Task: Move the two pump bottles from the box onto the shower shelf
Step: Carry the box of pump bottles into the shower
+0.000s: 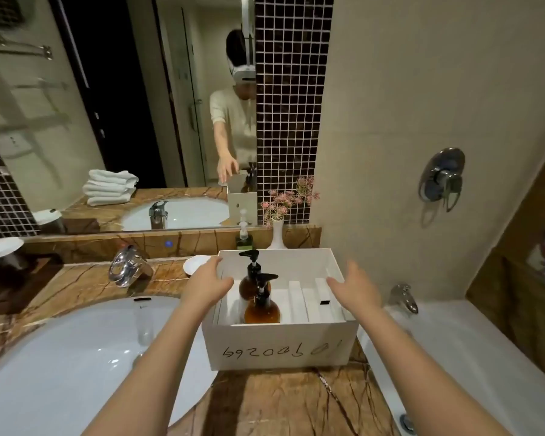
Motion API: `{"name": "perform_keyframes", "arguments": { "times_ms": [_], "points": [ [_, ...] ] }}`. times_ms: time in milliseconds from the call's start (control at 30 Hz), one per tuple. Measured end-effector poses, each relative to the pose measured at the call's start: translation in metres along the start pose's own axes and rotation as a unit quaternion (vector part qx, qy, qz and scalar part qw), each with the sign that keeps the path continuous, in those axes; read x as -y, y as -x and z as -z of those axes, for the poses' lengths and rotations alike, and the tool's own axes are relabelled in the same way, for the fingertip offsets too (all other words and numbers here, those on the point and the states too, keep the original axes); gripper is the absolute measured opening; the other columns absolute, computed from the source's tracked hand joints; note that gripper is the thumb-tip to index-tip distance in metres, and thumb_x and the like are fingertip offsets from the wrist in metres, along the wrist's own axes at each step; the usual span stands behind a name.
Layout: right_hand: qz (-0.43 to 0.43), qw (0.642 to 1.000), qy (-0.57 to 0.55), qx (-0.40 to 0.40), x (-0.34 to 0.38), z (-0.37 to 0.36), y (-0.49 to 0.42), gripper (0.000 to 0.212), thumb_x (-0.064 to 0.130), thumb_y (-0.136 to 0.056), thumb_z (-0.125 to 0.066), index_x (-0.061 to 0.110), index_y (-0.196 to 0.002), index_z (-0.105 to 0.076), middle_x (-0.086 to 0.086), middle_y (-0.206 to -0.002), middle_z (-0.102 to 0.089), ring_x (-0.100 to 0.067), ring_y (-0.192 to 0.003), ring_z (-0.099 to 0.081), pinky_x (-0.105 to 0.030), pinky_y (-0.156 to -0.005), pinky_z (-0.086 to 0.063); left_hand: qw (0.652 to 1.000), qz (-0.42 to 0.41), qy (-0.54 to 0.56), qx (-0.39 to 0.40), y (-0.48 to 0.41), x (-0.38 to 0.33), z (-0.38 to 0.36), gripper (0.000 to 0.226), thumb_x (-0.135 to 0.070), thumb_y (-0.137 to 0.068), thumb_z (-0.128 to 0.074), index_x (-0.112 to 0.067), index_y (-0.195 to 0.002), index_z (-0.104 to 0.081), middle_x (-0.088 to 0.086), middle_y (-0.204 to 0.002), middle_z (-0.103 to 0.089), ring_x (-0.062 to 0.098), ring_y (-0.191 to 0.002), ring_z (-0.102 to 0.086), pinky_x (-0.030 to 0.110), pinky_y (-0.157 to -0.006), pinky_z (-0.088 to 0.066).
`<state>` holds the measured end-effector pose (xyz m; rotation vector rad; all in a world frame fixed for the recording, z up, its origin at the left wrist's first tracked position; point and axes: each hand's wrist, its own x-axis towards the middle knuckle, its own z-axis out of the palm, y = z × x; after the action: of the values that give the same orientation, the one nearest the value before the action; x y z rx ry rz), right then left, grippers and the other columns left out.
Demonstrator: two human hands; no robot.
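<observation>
A white box [280, 346] with handwriting on its front stands on the marble counter between the sink and the bathtub. Inside it, at the left, two amber pump bottles with black pumps stand upright: the nearer bottle [262, 306] and the farther bottle [251, 283] just behind it. My left hand [206, 283] hovers over the box's left wall, fingers spread, holding nothing. Over the box's right wall is my right hand [353, 286], also open and empty. No shower shelf is in view.
A white sink [76, 357] with a chrome faucet [128, 265] lies to the left. A bathtub [472, 357] with a spout [403, 297] is on the right. Behind the box stand a green soap dispenser [244, 236], a white vase with pink flowers [277, 234] and a small white dish [195, 265]. A mirror covers the back wall.
</observation>
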<state>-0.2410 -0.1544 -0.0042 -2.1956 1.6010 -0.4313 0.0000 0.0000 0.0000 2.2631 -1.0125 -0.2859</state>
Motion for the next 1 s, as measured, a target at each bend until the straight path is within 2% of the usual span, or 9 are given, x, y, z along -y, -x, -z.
{"name": "perform_keyframes", "arguments": {
  "times_ms": [100,167,233,367,533,733,833,1000],
  "points": [
    [-0.042,0.999,-0.013,0.031,-0.003,-0.009,-0.002,0.051,0.041,-0.086,-0.05,0.014,-0.129,-0.042,-0.006,-0.12,-0.06,-0.028,-0.098,-0.059,-0.033,-0.068,-0.044,0.997,0.072,-0.019,0.011,-0.006,0.007,-0.007,0.058,-0.026,-0.077,-0.056,-0.016,-0.131,-0.038,0.009,-0.116,-0.062,0.026,-0.088,-0.057,0.028,-0.061,-0.041],
    [-0.066,0.996,-0.03,0.056,-0.005,-0.015,-0.003,0.044,0.035,-0.087,-0.048,0.013,-0.125,-0.044,-0.006,-0.115,-0.062,-0.026,-0.091,-0.059,-0.033,-0.067,-0.045,0.994,0.103,-0.04,0.026,-0.008,0.012,-0.011,0.052,-0.023,-0.078,-0.055,-0.012,-0.127,-0.04,0.011,-0.109,-0.062,0.024,-0.081,-0.052,0.029,-0.056,-0.039],
    [-0.07,0.994,-0.031,0.072,-0.006,-0.018,-0.004,0.04,0.028,-0.089,-0.046,0.013,-0.126,-0.045,-0.007,-0.116,-0.062,-0.027,-0.094,-0.059,-0.034,-0.073,-0.047,0.991,0.104,-0.073,0.031,-0.008,0.017,-0.014,0.041,-0.02,-0.08,-0.052,-0.01,-0.119,-0.046,0.011,-0.103,-0.061,0.023,-0.08,-0.05,0.03,-0.057,-0.038],
    [-0.054,0.995,0.005,0.078,-0.008,-0.02,-0.011,0.034,0.01,-0.09,-0.04,0.011,-0.122,-0.054,-0.01,-0.115,-0.062,-0.03,-0.099,-0.06,-0.033,-0.077,-0.049,0.99,0.094,-0.096,0.029,-0.011,0.024,-0.018,0.029,-0.013,-0.083,-0.046,-0.012,-0.111,-0.052,0.012,-0.107,-0.063,0.024,-0.083,-0.051,0.032,-0.064,-0.041],
    [-0.049,0.994,0.028,0.092,-0.012,-0.019,-0.015,0.028,0.014,-0.092,-0.043,0.013,-0.113,-0.061,-0.008,-0.109,-0.065,-0.027,-0.097,-0.062,-0.033,-0.082,-0.054,0.991,0.1,-0.091,0.015,-0.011,0.032,-0.026,0.019,-0.01,-0.082,-0.047,-0.014,-0.097,-0.056,0.007,-0.092,-0.06,0.025,-0.082,-0.055,0.033,-0.064,-0.044],
    [-0.057,0.994,0.035,0.081,-0.011,-0.019,-0.016,0.03,0.006,-0.092,-0.04,0.009,-0.112,-0.062,-0.01,-0.106,-0.066,-0.028,-0.09,-0.062,-0.027,-0.067,-0.045,0.991,0.105,-0.083,-0.007,-0.011,0.031,-0.032,0.009,-0.011,-0.083,-0.048,-0.019,-0.082,-0.049,-0.001,-0.074,-0.052,0.022,-0.079,-0.057,0.03,-0.06,-0.046],
    [-0.059,0.995,0.033,0.073,-0.011,-0.019,-0.016,0.03,0.006,-0.093,-0.039,0.009,-0.112,-0.062,-0.01,-0.107,-0.066,-0.028,-0.094,-0.064,-0.027,-0.067,-0.046,0.991,0.105,-0.08,-0.009,-0.01,0.031,-0.031,0.009,-0.011,-0.083,-0.049,-0.02,-0.08,-0.049,0.0,-0.076,-0.053,0.021,-0.078,-0.058,0.031,-0.063,-0.05],
    [-0.048,0.997,0.037,0.056,-0.004,-0.007,-0.016,0.031,0.006,-0.092,-0.039,0.009,-0.113,-0.061,-0.01,-0.109,-0.065,-0.029,-0.096,-0.063,-0.028,-0.068,-0.045,0.992,0.095,-0.085,-0.001,-0.007,0.026,-0.02,0.008,-0.01,-0.083,-0.047,-0.017,-0.08,-0.048,0.0,-0.072,-0.05,0.023,-0.077,-0.056,0.029,-0.06,-0.046]
  ]
}}
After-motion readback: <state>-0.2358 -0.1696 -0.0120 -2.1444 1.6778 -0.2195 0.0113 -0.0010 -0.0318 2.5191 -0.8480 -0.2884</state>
